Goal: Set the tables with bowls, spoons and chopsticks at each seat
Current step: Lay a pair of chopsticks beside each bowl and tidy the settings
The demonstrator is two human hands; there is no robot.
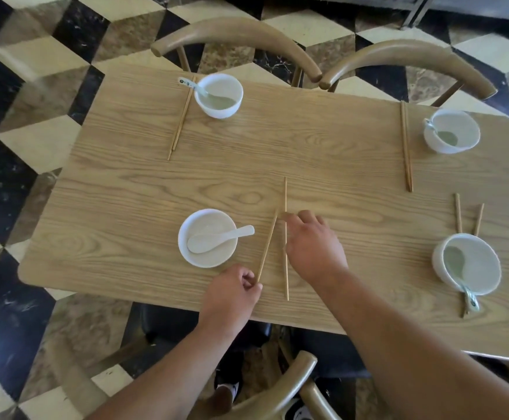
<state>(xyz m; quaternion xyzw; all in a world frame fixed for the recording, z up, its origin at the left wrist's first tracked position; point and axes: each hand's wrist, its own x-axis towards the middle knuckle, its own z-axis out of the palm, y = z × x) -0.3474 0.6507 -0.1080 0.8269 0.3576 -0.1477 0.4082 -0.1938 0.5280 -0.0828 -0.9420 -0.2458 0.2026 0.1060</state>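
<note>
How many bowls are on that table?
4 bowls, one at each seat: far left, far right, near left beside the hands, near right. None looks hidden.

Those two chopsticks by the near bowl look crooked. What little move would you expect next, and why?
Probably the left hand swings its slanted chopstick over beside the straight one under the right hand. They splay apart toward the table edge, while the far pairs lie side by side.
</note>
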